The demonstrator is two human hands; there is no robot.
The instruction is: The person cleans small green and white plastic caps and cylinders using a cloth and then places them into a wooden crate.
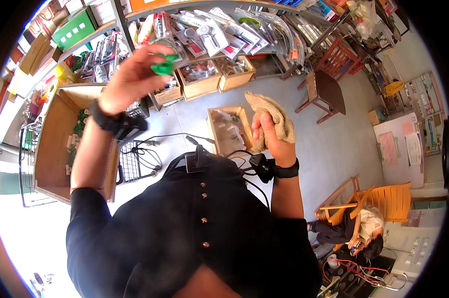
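Two bare hands are raised above a black buttoned shirt, each wrist wearing a black strap. Just beyond the shirt's collar, the right hand is clenched around a tan cloth, which bunches out above the fist. Up and to the left of the shirt, the left hand pinches a small green plastic piece between its fingertips, held up in front of the shelving.

Behind the right hand, an open wooden crate sits on the grey floor. Left of the shirt lies a large cardboard box with small items inside, and a wire basket stands between that box and the shirt. Farther off, beyond the left hand, three small wooden boxes of packaged goods line the foot of a shelf hung with blister-packed wares. Far right of the shirt, a dark wooden stool stands by itself, and another person sits on an orange wooden chair.
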